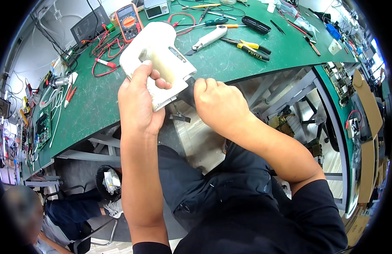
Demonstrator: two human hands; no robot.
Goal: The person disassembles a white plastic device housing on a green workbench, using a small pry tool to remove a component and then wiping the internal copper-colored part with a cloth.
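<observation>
white housing (155, 39) in left hand (138, 101), seemingly a black handle (188, 94) in right hand (220, 101)

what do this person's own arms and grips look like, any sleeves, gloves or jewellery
The left sleeve and right sleeve are short and black. The left forearm and right forearm are bare, with no watch or band visible. The left grip and right grip are ungloved human hands; no rings show.

Two hands (138, 99) (219, 101), one white housing (165, 61)
</observation>
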